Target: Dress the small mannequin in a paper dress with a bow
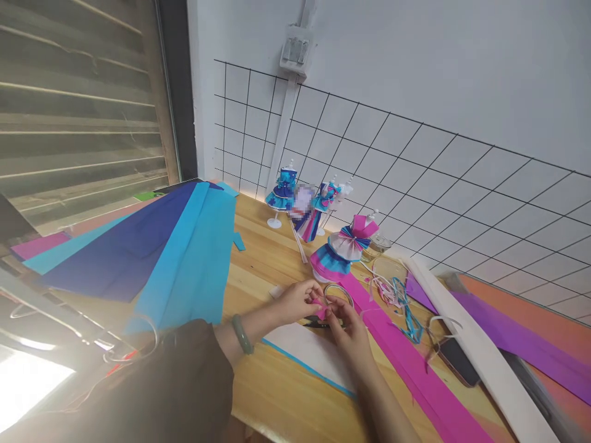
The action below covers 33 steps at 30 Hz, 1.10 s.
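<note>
Between my two hands is a small pink piece [318, 309], paper or cloth, pinched from both sides. My left hand [302, 299], with a green bangle [242, 334] on its wrist, grips the piece's left part. My right hand [347, 329] has thumb and fingers closed on its right part. Right behind the fingers stands a roll of tape [339, 294], partly hidden. Beneath the hands lies a white sheet [311, 354] with a blue edge, and a dark tool, mostly covered, rests at its upper end. A small mannequin in a pink, white and blue dress [344, 249] stands just beyond.
Blue sheets [194, 246] spread over the table's left side. A long magenta strip [397, 357] runs along the right, beside tangled cords [406, 314], a dark phone [457, 361] and a white strip [480, 351]. More dressed mannequins [282, 191] stand near the wall grid. A bright lamp [32, 387] is lower left.
</note>
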Available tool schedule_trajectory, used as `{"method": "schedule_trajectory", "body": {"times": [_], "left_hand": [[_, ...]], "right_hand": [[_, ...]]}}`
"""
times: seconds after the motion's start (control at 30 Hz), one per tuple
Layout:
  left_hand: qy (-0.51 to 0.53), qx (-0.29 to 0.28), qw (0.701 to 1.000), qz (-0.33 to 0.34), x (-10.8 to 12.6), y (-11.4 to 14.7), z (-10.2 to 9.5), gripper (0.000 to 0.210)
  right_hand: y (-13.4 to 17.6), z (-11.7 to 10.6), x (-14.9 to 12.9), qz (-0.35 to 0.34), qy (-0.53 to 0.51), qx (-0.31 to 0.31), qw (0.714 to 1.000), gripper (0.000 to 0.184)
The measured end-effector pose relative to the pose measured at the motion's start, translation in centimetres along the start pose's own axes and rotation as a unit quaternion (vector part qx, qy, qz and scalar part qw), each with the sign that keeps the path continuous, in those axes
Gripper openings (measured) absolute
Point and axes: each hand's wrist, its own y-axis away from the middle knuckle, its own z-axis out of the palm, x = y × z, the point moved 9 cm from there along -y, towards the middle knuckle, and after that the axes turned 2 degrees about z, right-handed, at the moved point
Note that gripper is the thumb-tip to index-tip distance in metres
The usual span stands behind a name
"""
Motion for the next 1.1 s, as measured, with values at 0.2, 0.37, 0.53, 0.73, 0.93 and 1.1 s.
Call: {"method": "schedule_trajectory", "body": {"times": [0.2,0.37,0.53,0.73,0.93,1.1], "left_hand": [[0.033,0.016,0.999,-0.002,-0.6,-0.5,-0.6,0.019],[0.01,0.038,0.999,0.003,-0.7,-0.8,-1.3,0.017],[-0.003,0.135,0.99,0.029,-0.5,-1.1,-3.9,0.016],[-0.006,0.16,0.986,0.043,-0.6,-1.0,-4.5,0.016],[-0.081,0.151,0.982,0.075,0.9,-0.4,-4.4,0.006],[-0.12,0.173,0.972,0.108,0.9,-0.4,-5.1,0.01]], "right_hand": [[-0.2,-0.6,1.2,0.022,-0.009,0.018,1.0,0.037],[-0.3,-0.8,1.2,0.013,-0.001,0.031,0.999,0.037],[-1.6,-5.4,0.4,-0.002,-0.011,0.145,0.989,0.04],[-5.9,-12.5,-8.4,-0.099,0.1,0.263,0.955,0.041],[-12.4,-11.7,-15.7,-0.09,0.255,0.197,0.943,0.045],[-14.7,-10.9,-16.1,-0.055,0.318,0.159,0.933,0.045]]}}
